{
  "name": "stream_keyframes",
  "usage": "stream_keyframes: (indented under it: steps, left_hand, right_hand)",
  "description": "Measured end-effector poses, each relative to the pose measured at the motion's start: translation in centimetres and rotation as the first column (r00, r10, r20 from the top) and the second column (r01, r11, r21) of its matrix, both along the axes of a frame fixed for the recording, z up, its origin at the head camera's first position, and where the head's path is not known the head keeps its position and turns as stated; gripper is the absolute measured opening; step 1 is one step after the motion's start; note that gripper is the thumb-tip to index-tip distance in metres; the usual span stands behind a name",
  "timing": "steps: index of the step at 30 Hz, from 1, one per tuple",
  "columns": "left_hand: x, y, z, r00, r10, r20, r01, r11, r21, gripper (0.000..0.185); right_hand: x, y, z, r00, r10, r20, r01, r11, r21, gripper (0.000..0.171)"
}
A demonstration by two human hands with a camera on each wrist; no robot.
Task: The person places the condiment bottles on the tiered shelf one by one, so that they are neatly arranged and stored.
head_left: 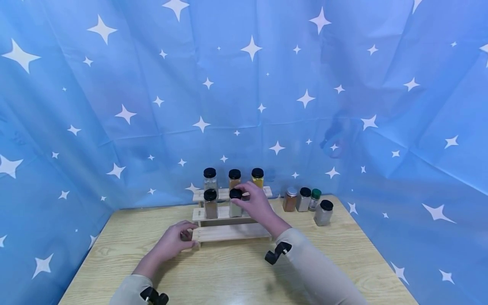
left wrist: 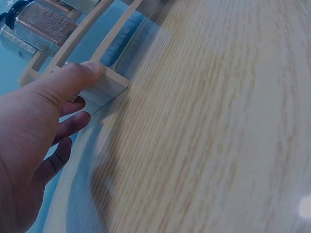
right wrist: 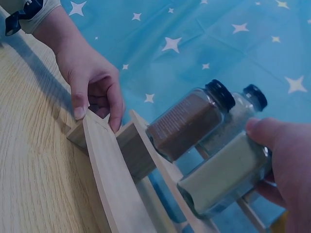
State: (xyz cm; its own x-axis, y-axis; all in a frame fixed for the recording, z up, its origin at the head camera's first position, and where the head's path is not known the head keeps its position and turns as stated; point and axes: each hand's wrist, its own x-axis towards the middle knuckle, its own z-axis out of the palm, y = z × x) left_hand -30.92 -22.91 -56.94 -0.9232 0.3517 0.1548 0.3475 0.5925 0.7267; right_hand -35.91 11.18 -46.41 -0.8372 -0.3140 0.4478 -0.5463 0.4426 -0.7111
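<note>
- Gripping a jar (head_left: 235,204) by its upper part, the right hand (head_left: 256,203) is curling its fingers and thumb round the black lid (head_left: 235,193) and the shoulder of the glass; the right-wrist view is showing the thumb (right wrist: 272,138) lying against the jar's pale contents.
- Bracing the rack (head_left: 228,232), the left hand (head_left: 173,242) is pinching the lowest step's left end, thumb (left wrist: 73,80) on top and fingers (left wrist: 73,124) curled beneath.
- The jar is sitting on the rack's middle step, just right of a brown jar (head_left: 210,204), with three more jars (head_left: 234,178) behind on the top step.
- The step in hand is, by my reading, the seating of this jar on its step; whether its base is fully down I cannot tell.
- The next move is calling for a flat base on the narrow ledge, clear of the brown jar, and a steady rack.
- The jar's long axis is standing near upright, lid pointing up, base toward the step.
- Four other jars (head_left: 306,203) are standing on the table (head_left: 343,254) to the rack's right.
</note>
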Motion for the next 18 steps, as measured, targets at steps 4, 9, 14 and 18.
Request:
stream_keyframes:
  steps: [4, 9, 14, 18]
  left_hand:
    - [-0.02, 0.0, 0.04, 1.0, 0.002, -0.001, -0.002, 1.0, -0.002, 0.056]
    - [0.03, 0.01, 0.2, 1.0, 0.004, -0.001, -0.004, 1.0, 0.002, 0.056]
    - [0.1, 0.01, 0.26, 1.0, 0.0, -0.001, 0.0, 1.0, 0.008, 0.056]
    - [0.13, -0.04, 0.16, 1.0, -0.001, -0.005, 0.001, 1.0, 0.01, 0.055]
  right_hand:
    - [-0.02, 0.04, 0.01, 1.0, -0.007, 0.004, 0.007, 1.0, -0.003, 0.037]
    - [-0.09, 0.01, -0.04, 1.0, 0.0, 0.002, 0.0, 1.0, -0.017, 0.038]
    - [-0.14, -0.06, -0.2, 1.0, 0.001, 0.009, 0.0, 0.999, -0.042, 0.039]
    - [-0.19, -0.09, -0.42, 1.0, -0.008, 0.012, 0.008, 0.999, -0.043, 0.038]
